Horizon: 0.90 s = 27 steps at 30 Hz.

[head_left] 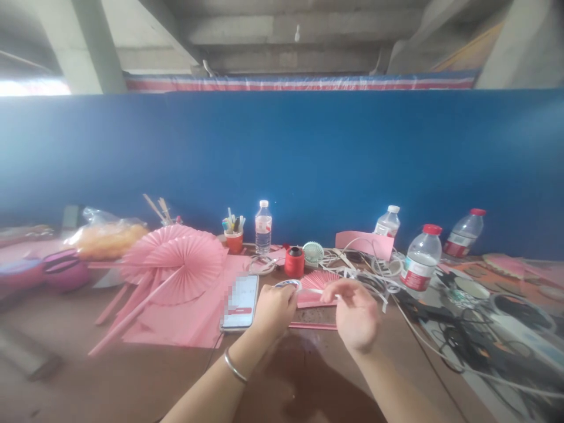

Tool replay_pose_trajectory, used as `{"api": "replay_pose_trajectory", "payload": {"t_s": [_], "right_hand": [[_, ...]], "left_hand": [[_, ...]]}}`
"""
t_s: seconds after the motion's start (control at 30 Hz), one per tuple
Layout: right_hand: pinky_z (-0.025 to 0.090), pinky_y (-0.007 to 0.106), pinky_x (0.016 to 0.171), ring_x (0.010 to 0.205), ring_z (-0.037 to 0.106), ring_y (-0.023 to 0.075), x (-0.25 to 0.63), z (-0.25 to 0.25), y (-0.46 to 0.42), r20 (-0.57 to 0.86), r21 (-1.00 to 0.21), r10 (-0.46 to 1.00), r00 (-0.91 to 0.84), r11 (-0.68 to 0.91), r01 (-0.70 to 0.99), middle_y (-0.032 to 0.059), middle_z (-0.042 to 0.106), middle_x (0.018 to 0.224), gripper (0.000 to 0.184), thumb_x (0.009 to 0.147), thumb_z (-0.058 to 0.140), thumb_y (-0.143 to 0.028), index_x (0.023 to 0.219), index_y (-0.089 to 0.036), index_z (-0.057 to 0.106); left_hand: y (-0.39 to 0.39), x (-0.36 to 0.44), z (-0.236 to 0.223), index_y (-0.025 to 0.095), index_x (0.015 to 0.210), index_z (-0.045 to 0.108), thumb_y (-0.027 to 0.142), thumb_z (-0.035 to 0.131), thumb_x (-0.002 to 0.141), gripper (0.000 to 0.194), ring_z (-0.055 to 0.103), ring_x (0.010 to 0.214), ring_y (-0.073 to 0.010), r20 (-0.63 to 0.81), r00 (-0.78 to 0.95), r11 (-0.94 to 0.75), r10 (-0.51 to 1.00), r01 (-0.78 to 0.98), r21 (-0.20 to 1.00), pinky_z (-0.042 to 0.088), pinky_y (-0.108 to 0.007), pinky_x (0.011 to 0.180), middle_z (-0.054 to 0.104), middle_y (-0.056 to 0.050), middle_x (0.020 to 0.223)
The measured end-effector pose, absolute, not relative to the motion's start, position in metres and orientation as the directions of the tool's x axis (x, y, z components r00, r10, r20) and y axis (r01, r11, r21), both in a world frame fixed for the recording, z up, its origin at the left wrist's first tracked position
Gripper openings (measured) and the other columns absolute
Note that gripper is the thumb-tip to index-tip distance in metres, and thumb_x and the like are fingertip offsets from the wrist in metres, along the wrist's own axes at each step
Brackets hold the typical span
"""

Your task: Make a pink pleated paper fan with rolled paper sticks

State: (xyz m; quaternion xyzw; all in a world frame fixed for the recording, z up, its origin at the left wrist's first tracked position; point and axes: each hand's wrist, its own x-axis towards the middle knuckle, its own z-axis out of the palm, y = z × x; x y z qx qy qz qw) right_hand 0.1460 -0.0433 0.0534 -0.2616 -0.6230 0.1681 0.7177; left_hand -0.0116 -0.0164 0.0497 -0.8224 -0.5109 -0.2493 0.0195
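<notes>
My left hand [277,308], with a silver bangle on the wrist, is closed at the near edge of a white-and-blue ring that looks like a tape roll [289,284]. Its fingertips are mostly hidden. A thin white strip [315,291] runs from the roll toward my right hand [358,314], whose fingers are curled with thumb and forefinger close together at the strip's end. Beyond the hands lies a small pleated pink paper fan [321,279]. A pink stick [312,326] rests on the table between my hands. Left of my left hand lies a phone [241,302] with its screen lit.
Finished pink round fans [185,264] lie on pink paper [176,332] at left. A red thread spool [294,262], a pen cup [234,241] and a water bottle [263,229] stand behind. White straps [370,276], another bottle [422,258] and black cables [476,335] crowd the right.
</notes>
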Motion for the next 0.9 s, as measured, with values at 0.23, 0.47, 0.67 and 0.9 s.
{"api": "replay_pose_trajectory", "payload": {"t_s": [0.23,0.47,0.67,0.9], "right_hand": [[0.036,0.045,0.09,0.096,0.055,0.0233,0.146,0.048,-0.024,0.71,-0.292,0.633,-0.309,0.663,0.689,0.0082,0.063,0.102,0.032,0.082,0.043,-0.015,0.11,-0.02,0.055],[0.044,0.032,0.064,0.072,0.056,0.0195,0.143,0.042,-0.025,0.668,-0.349,0.683,-0.296,0.638,0.686,0.0067,0.061,0.077,0.019,0.083,0.044,-0.017,0.088,-0.019,0.062],[0.042,0.029,0.06,0.07,0.054,0.0183,0.145,0.043,-0.026,0.636,-0.37,0.699,-0.327,0.648,0.665,0.0052,0.058,0.074,0.013,0.081,0.051,-0.023,0.076,-0.019,0.062],[0.039,0.03,0.061,0.068,0.054,0.0191,0.146,0.036,-0.023,0.665,-0.308,0.678,-0.315,0.632,0.711,0.0044,0.059,0.071,0.01,0.079,0.051,-0.02,0.077,-0.02,0.061]], "left_hand": [[-0.02,-0.008,0.05,0.019,0.074,0.057,0.019,0.035,0.085,0.024,0.055,0.067,-0.0169,0.46,0.388,-0.526,0.799,0.821,0.221,0.029,-0.03,0.067,0.065,-0.003,0.076],[-0.021,-0.01,0.052,0.019,0.072,0.057,0.023,0.033,0.085,0.028,0.052,0.058,-0.0155,0.361,0.396,-0.514,0.844,0.789,0.336,0.03,-0.027,0.061,0.062,-0.002,0.066],[-0.021,-0.013,0.052,0.019,0.073,0.061,0.018,0.035,0.078,0.026,0.051,0.062,-0.0135,0.242,0.392,-0.458,0.888,0.699,0.549,0.031,-0.023,0.059,0.061,-0.001,0.069],[-0.019,-0.009,0.051,0.017,0.063,0.059,0.019,0.039,0.075,0.023,0.049,0.059,-0.0133,0.224,0.308,-0.381,0.925,0.737,0.558,0.03,-0.023,0.057,0.059,-0.002,0.062]]}}
